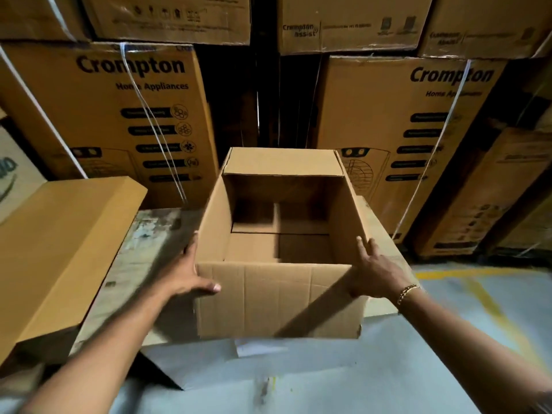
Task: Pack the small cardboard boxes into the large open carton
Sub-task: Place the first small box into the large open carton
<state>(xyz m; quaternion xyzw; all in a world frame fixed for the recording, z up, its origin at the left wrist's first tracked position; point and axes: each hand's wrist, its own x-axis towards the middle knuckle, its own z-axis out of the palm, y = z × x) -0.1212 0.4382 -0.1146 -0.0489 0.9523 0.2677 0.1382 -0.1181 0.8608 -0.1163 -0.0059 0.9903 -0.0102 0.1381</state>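
Note:
The large open carton [277, 300] stands in the middle on a worn board [149, 234], its flaps up. Inside I see only plain brown cardboard surfaces low down; I cannot tell whether they are small boxes or bottom flaps. My left hand [186, 273] rests on the carton's near left corner, thumb across the front face and straight fingers along the left wall. My right hand [373, 270] lies against the right wall near the front corner, its fingers straight and spread. No loose small box shows outside the carton.
A big closed brown box [59, 249] stands just left of the carton. Tall printed appliance cartons [125, 115] are stacked behind, and more [403, 138] at the right. Grey floor with a yellow line [484, 300] runs on the right, and a pale sheet [268, 372] lies in front.

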